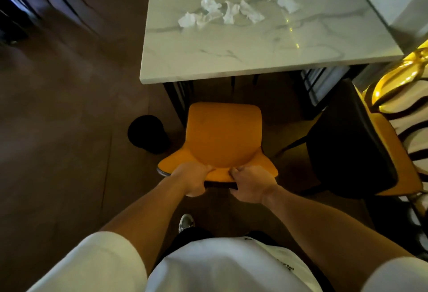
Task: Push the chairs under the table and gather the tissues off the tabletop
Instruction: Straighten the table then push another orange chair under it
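Centrally, at twelve o'clock, stands the counter: a rectangular slab with a smooth, grey-veined marble finish and a thin square edge, on dark legs. Below it, at six o'clock from its near edge, the orange chair is drawn out, its seat front near that edge but not yet beneath it; the moulded shell is smooth and rounded, flaring into two wings at the backrest. A second chair, dark-backed with orange trim, sits at three o'clock, also drawn out. A round black object lies on the brown floor at nine o'clock of the orange chair; what it is cannot be told.

The left hand and right hand both hold the top rim of the orange backrest, fingers curled over it, close together. The step in hand appears to be the first chair push. The next move likely calls for a straight, level shove toward twelve o'clock, keeping the seat between the counter legs.

Smallest, the tissues, white, crumpled and soft-edged, lie scattered across the far half of the counter, ungathered.
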A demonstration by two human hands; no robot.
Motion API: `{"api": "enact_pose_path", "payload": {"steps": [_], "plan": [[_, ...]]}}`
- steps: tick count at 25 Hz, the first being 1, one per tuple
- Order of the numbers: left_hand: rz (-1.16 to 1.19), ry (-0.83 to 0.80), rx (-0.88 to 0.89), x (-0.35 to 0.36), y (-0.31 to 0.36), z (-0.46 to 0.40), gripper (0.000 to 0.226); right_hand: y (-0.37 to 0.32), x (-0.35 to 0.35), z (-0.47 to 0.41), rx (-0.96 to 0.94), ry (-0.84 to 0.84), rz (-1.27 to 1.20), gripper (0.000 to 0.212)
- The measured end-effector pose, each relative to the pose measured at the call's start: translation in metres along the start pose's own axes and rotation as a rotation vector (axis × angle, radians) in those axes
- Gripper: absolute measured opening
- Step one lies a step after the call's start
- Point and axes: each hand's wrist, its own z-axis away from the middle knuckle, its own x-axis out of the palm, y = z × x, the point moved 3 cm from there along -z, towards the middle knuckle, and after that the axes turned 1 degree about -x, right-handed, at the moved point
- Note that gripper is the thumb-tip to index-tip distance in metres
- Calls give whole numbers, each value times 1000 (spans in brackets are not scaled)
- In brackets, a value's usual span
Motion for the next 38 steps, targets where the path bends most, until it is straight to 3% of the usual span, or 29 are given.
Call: {"api": "enact_pose_path", "payload": {"steps": [14, 22, 33, 38], "plan": [[-30, -79, 88, -14, -1, -43, 80, 43, -18, -14, -114, 2, 9, 40], [2, -19, 76, -41, -12, -73, 82, 70, -35, -46, -123, 55, 93, 53], [10, 9, 76, -74, -29, -105, 63, 93, -58, -85, -160, 100, 116, 48], [17, 19, 56, -88, -38, -118, 72, 103, -64, -102, -164, 107, 112, 48]]}}
